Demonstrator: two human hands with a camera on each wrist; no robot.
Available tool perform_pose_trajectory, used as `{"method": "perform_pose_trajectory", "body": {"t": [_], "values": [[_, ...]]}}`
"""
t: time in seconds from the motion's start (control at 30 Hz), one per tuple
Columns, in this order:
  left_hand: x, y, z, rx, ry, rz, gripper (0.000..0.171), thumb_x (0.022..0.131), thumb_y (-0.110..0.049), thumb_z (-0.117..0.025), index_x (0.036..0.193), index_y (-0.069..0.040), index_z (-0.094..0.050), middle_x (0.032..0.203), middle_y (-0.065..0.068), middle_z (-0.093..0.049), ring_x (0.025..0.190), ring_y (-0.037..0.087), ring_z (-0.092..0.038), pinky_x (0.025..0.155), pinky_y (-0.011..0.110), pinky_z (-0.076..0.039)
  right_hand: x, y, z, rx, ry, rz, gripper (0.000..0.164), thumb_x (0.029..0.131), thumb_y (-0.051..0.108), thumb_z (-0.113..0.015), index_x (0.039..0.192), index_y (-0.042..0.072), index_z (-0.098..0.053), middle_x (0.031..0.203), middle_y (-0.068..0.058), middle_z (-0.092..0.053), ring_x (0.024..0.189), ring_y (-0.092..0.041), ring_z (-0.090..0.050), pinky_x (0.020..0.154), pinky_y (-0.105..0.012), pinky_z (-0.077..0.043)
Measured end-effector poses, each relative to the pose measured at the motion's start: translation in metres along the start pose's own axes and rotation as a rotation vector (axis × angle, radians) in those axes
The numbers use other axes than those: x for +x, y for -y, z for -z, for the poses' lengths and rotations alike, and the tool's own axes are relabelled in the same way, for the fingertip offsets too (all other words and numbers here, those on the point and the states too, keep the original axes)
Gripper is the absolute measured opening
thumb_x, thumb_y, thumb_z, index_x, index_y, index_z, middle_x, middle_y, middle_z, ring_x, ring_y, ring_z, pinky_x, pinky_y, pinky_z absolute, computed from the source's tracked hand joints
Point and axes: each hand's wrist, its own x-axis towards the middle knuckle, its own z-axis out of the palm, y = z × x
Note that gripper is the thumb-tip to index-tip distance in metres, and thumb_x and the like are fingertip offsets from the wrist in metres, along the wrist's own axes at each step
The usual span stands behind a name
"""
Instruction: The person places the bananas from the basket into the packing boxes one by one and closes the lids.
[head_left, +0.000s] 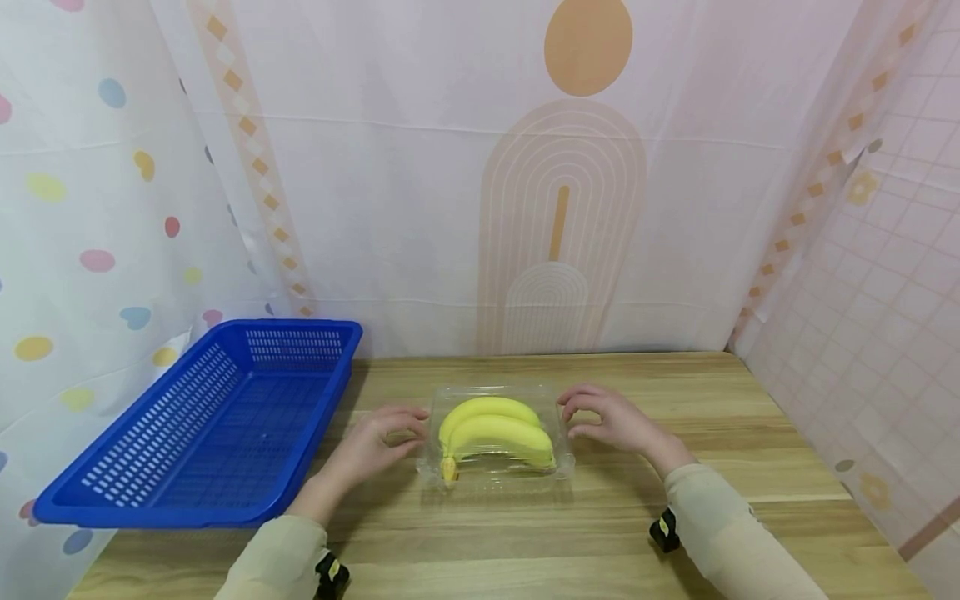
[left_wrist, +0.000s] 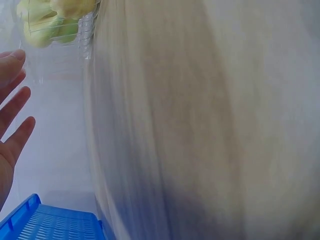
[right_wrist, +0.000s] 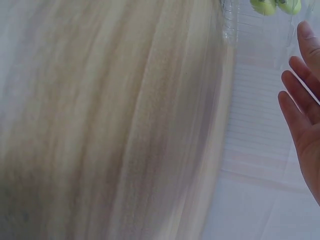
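A clear plastic box (head_left: 498, 483) sits on the wooden table with yellow bananas (head_left: 501, 429) inside, their joined stem at the front left. My left hand (head_left: 378, 442) is at the box's left side, fingers relaxed and slightly bent, fingertips very near the wall. On the opposite side my right hand (head_left: 611, 421) mirrors it, thumb and fingers apart around no object. Whether any fingertip touches the box, I cannot tell. In the left wrist view the bananas (left_wrist: 55, 22) show through the plastic beyond the thumb; the right wrist view shows only the banana ends (right_wrist: 275, 6).
A large blue plastic basket (head_left: 251, 450) with slotted walls stands left of my left hand, with nothing seen in it. The wooden table (head_left: 525, 550) ends at a patterned curtain (head_left: 405, 208) behind; more patterned cloth hangs at both sides.
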Motion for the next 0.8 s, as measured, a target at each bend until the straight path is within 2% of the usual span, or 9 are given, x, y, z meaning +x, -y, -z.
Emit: {"method": "perform_pose_trajectory", "body": {"t": [0.2, 0.33, 0.63, 0.8], "values": [[0.000, -0.001, 0.004, 0.023, 0.029, -0.042, 0.029, 0.067, 0.005, -0.087, 0.087, -0.011, -0.074, 0.106, 0.011, -0.072, 0.101, 0.030, -0.067, 0.087, 0.045, -0.055, -0.002, -0.001, -0.001, -0.022, -0.013, 0.031, 0.015, 0.084, 0.011, -0.078, 0.095, 0.015, -0.068, 0.119, -0.009, -0.065, 0.113, -0.031, -0.060, 0.096, -0.048, -0.049], [-0.001, -0.003, 0.007, 0.044, 0.045, -0.037, 0.028, 0.068, 0.006, -0.085, 0.088, -0.010, -0.074, 0.107, 0.010, -0.072, 0.101, 0.030, -0.066, 0.087, 0.046, -0.055, -0.004, 0.002, -0.001, -0.033, -0.023, 0.017, 0.011, 0.087, 0.011, -0.075, 0.096, 0.014, -0.070, 0.118, -0.009, -0.065, 0.112, -0.031, -0.060, 0.097, -0.048, -0.048], [-0.001, -0.013, 0.011, 0.092, 0.052, 0.041, 0.024, 0.072, 0.006, -0.079, 0.091, -0.009, -0.074, 0.106, 0.009, -0.072, 0.101, 0.029, -0.065, 0.086, 0.047, -0.054, -0.008, 0.018, 0.001, -0.087, -0.038, -0.086, 0.009, 0.092, 0.019, -0.071, 0.101, 0.015, -0.070, 0.118, -0.007, -0.065, 0.115, -0.030, -0.059, 0.099, -0.049, -0.047], [0.000, -0.020, 0.012, 0.084, 0.035, 0.124, 0.021, 0.075, 0.004, -0.079, 0.091, -0.008, -0.072, 0.104, 0.007, -0.072, 0.100, 0.029, -0.065, 0.087, 0.047, -0.053, -0.010, 0.025, 0.000, -0.099, -0.073, -0.127, 0.008, 0.091, 0.019, -0.072, 0.098, 0.016, -0.070, 0.117, -0.008, -0.065, 0.113, -0.030, -0.059, 0.099, -0.049, -0.046]]}}
